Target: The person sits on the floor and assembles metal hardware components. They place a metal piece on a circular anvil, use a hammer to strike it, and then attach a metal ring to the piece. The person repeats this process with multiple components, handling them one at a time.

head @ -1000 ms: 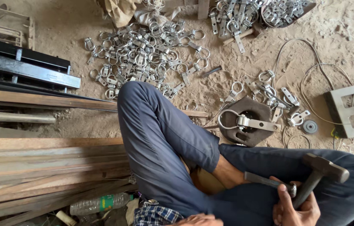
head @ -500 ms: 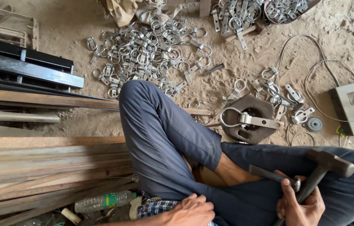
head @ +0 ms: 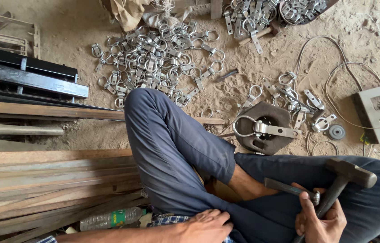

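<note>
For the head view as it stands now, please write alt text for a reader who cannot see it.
A seated person's right hand grips a hammer and a metal rod over crossed legs in blue trousers, the left hand resting on a thigh. Ahead, a ring clamp lies on a dark iron block, with many clamps scattered on sandy ground.

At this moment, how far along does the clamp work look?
Done, apparently: a large pile of ring clamps on the sandy floor. In hand: the right hand holds a hammer and a punch; one clamp lies on the dark block. The left hand rests on the trousers. Left: loose clamps beside the block.
</note>
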